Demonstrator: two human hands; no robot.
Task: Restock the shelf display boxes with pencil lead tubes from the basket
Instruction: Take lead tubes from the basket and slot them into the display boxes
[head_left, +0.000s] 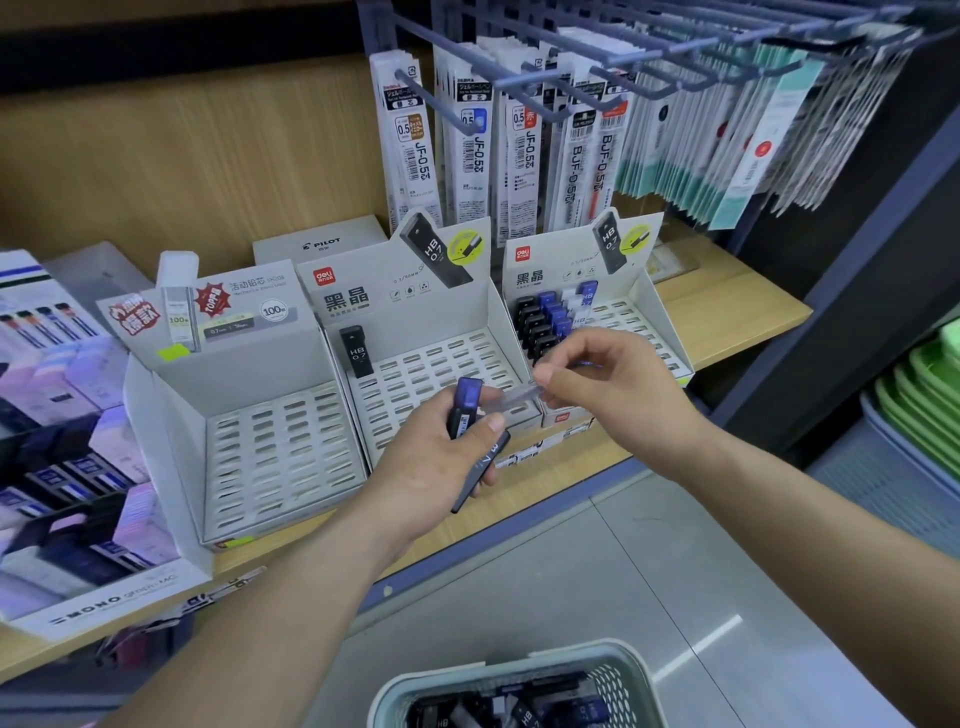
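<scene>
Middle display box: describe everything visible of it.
The middle display box, seemingly grey cardboard, bears a red logo and a pictured HB 0.7 tube on its back panel. Its slotted tray sits on the wooden shelf, holding one upright black tube at back left. The left hand hides part of its front edge.

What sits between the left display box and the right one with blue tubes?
The middle display box, holding one black HB tube, in the head view.

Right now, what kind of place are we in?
Probably a stationery shop: white packets of pen refills hang on grey metal hooks, and grey cardboard display boxes on the wooden shelf hold black and blue pencil lead tubes.
</scene>
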